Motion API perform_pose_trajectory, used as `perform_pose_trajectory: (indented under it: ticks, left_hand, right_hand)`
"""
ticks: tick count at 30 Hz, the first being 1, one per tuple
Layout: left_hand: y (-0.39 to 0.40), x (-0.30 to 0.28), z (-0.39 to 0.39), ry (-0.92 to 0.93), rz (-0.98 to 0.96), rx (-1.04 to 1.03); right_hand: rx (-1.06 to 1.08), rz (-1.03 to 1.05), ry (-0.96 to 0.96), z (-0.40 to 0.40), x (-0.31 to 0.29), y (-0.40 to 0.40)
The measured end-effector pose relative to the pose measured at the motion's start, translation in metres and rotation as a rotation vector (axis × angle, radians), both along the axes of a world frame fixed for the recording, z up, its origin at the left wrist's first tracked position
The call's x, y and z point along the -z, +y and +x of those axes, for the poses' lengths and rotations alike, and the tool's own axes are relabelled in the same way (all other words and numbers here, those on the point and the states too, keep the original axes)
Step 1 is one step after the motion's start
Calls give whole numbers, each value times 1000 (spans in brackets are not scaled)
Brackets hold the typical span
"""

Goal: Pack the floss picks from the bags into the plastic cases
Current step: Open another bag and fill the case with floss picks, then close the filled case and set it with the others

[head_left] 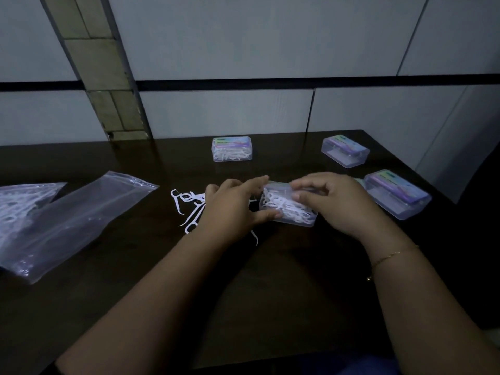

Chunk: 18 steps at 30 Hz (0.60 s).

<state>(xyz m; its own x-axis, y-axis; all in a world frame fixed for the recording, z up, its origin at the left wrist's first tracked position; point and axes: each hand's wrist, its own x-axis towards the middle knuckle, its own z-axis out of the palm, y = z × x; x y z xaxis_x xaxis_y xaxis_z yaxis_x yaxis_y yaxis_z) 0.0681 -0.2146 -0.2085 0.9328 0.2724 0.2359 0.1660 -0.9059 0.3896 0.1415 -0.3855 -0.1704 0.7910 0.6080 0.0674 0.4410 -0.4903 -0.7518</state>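
Note:
A clear plastic case [288, 209] full of white floss picks sits in the middle of the dark table [243, 293]. My left hand [230, 209] grips its left end, thumb at the near side and fingers over the far side. My right hand [335, 201] holds its right end, fingers curled over the top. Loose floss picks [186, 207] lie on the table just left of my left hand. An empty clear zip bag [81, 220] lies at the left; a second bag [19, 209] with picks inside lies at the far left edge.
A closed case [232, 148] holding picks stands at the back centre. Two more closed cases [345, 150] [396, 197] with coloured labels sit at the right, near the table's right edge. A panelled wall rises behind the table.

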Motion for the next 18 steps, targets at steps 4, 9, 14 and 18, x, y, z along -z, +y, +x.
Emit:
perform_pose_trajectory:
  ticks: [4, 9, 14, 18]
  left_hand:
    - [4, -1, -1, 13, 99, 27]
    - [5, -5, -1, 36, 206, 57]
    - [4, -6, 0, 67, 272, 30]
    - [4, -5, 4, 91, 295, 8]
  right_hand:
    - [-45, -214, -121, -3, -3, 1]
    - [-77, -365, -176, -4, -2, 6]
    - [-73, -401, -200, -6, -1, 11]
    - [-61, -432, -246, -4, 1, 20]
